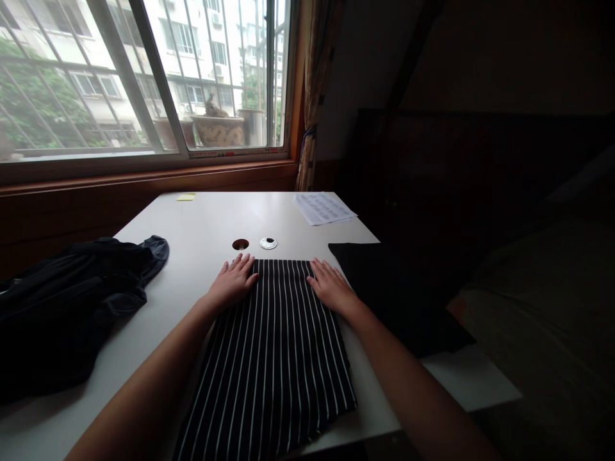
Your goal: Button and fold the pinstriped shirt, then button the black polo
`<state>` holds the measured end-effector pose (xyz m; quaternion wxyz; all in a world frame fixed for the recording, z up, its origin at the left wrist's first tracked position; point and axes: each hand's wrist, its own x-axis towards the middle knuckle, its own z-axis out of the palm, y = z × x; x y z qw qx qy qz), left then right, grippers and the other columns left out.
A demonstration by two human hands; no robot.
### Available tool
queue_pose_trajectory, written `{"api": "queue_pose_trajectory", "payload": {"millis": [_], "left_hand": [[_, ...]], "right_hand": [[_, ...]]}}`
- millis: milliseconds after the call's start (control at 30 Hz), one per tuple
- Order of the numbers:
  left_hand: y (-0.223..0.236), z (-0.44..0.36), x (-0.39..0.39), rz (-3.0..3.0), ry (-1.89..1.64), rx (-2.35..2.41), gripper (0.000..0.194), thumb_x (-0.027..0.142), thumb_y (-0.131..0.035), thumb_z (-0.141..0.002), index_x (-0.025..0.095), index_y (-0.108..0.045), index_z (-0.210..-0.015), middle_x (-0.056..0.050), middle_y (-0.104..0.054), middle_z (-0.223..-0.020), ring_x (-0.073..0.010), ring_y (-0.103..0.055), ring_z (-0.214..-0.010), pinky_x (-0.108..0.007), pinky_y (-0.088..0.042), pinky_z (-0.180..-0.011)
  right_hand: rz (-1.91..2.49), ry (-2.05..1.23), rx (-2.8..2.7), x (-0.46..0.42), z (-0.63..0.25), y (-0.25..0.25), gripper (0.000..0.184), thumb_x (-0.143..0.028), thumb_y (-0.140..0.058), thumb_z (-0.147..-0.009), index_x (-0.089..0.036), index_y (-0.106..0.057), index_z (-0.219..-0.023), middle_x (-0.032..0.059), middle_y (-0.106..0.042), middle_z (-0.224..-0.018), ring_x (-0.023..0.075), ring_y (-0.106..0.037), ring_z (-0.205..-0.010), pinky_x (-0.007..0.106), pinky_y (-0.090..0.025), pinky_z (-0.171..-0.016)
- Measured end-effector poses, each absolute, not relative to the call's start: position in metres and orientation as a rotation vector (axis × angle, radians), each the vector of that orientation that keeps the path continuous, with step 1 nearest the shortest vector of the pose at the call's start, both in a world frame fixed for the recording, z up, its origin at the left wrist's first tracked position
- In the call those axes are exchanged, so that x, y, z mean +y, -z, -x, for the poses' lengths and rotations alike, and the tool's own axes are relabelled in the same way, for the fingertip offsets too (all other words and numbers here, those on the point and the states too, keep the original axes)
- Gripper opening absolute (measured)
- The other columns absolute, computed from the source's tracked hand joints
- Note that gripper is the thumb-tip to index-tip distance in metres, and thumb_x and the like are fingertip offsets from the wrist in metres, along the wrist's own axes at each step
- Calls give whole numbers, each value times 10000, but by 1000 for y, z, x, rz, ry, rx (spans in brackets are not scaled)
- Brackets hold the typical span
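Head view: your left hand [233, 280] and right hand [331, 286] lie flat, unclenched, at striped cloth [281, 352] far corners; uneven drag could ruck it.

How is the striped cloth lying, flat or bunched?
Mostly flat: the striped cloth shows only slight ripples, left hand and right hand at its far corners.

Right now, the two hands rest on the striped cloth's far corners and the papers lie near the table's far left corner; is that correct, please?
Not quite: the head view shows the papers near the far right corner of the table. The left hand and right hand do rest on the far corners of the striped cloth.
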<state>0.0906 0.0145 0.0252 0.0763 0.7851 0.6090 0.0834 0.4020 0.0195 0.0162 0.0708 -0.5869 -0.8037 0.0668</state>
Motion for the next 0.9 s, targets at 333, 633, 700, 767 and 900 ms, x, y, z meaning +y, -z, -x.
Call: {"api": "queue_pose_trajectory", "payload": {"millis": [333, 633, 700, 767, 900], "left_hand": [[-22, -91, 15, -2347, -304, 1831, 646, 529, -290, -994, 213, -256, -1556, -78, -202, -1638, -287, -110, -1523, -539, -140, -1204], [-21, -79, 18, -2249, -503, 1914, 680, 550, -398, -959, 158, -340, -1512, -145, -399, -1555, -299, -324, -1453, -459, -239, -1192], [-21, -75, 20, -2210, -567, 1932, 692, 552, -432, -942, 138, -362, -1492, -164, -447, -1512, -309, -383, -1410, -448, -299, -1160], [-21, -71, 23, -2175, -629, 1935, 678, 546, -467, -924, 145, -394, -1466, -154, -504, -1455, -311, -432, -1361, -437, -348, -1127], [-24, -65, 28, -2096, -722, 1936, 677, 545, -555, -866, 174, -448, -1422, -127, -583, -1329, -326, -490, -1268, -450, -398, -1074]], "right_hand": [[1760, -198, -2411, 21, -402, -14, 622, -488, -271, -1021, -173, -286, -1557, 44, -206, -1641, 248, -175, -1511, 432, -149, -1220], [1771, -163, -2363, 21, -402, -14, 593, -459, -309, -1021, -166, -337, -1536, 63, -270, -1623, 253, -220, -1494, 417, -163, -1214], [1782, -133, -2311, 20, -403, -17, 586, -457, -358, -1007, -163, -378, -1514, 84, -323, -1601, 264, -266, -1470, 409, -199, -1201], [1815, -121, -2216, 19, -404, -20, 592, -477, -422, -979, -176, -419, -1489, 100, -403, -1550, 288, -341, -1415, 414, -267, -1168], [1870, -257, -1997, 22, -405, -23, 609, -466, -576, -892, -204, -484, -1433, 119, -543, -1395, 331, -454, -1288, 451, -354, -1090]]}}
